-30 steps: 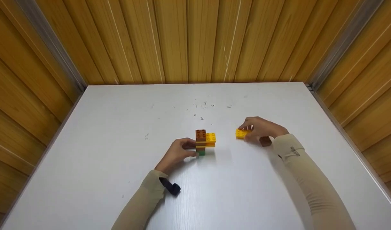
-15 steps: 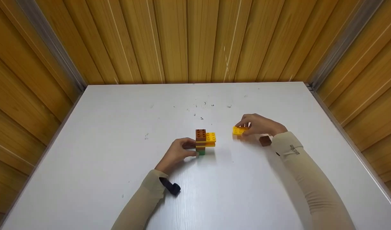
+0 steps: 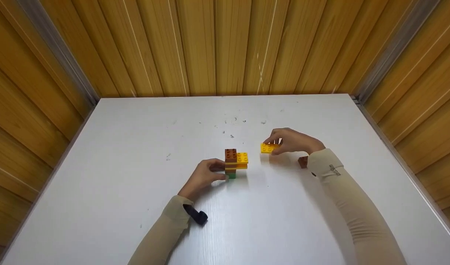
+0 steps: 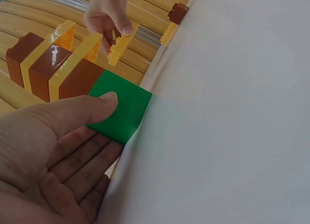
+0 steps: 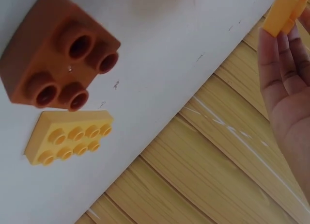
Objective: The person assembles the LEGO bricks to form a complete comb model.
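Observation:
A stack of brown [image 3: 230, 155], yellow [image 3: 242, 158] and green [image 3: 231, 176] bricks stands upright, its yellow pieces jutting out to the right. My left hand [image 3: 204, 176] grips its base from the left; the left wrist view shows the thumb lying on the green brick [image 4: 122, 106]. Right of the stack and farther back, my right hand [image 3: 293, 141] pinches a yellow brick [image 3: 268, 148] between thumb and fingers. It hangs just above the table, not touching the stack. In the right wrist view this yellow brick [image 5: 280, 13] is at the upper right, partly cut off.
A loose brown brick [image 3: 303, 162] lies beside my right sleeve. Close to it in the right wrist view is another yellow brick [image 5: 72, 136], hidden in the head view. The white table [image 3: 136, 136] has wood-look walls [image 3: 199, 48] behind and at both sides.
My right hand has moved left and slightly back with its yellow brick, away from the brown brick. My left hand and the stack have stayed in place.

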A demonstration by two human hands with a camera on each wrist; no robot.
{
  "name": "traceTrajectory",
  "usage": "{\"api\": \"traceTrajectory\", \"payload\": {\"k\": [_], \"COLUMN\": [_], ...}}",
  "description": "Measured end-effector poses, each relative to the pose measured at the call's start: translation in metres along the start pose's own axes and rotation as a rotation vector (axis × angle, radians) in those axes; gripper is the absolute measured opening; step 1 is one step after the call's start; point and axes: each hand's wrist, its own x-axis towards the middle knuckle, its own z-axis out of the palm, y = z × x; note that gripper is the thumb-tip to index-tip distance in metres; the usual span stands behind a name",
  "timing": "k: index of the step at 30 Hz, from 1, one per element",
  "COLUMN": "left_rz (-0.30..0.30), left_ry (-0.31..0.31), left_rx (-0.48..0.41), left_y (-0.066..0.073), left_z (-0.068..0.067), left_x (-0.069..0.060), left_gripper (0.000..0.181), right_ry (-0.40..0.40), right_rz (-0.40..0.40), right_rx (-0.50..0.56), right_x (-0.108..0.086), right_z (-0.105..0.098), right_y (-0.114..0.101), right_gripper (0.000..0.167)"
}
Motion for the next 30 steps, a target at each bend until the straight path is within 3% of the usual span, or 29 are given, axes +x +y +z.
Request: {"api": "traceTrajectory", "payload": {"k": [7,15,30], "left_rz": [0.022,0.004,-0.025], "left_ry": [-0.003,-0.004,0.003], "left_rx": [-0.003,0.000,0.028], "left_y": [0.001,0.001,0.003], "left_z": [0.000,0.000,0.000], "left_x": [-0.001,0.000,0.002], "left_gripper": [0.040,0.040,0.041], "right_ry": [-0.008,-0.005,0.002], "right_rz": [0.010,0.005,-0.082], "right_rx": [0.005,0.014,0.006], "right_x": [0.004,0.005,0.007], "right_z": [-0.003,-0.010,-0.015], "right_y": [-0.012,-0.024,-0.046], "right_gripper": [0.040,0.042,0.040]}}
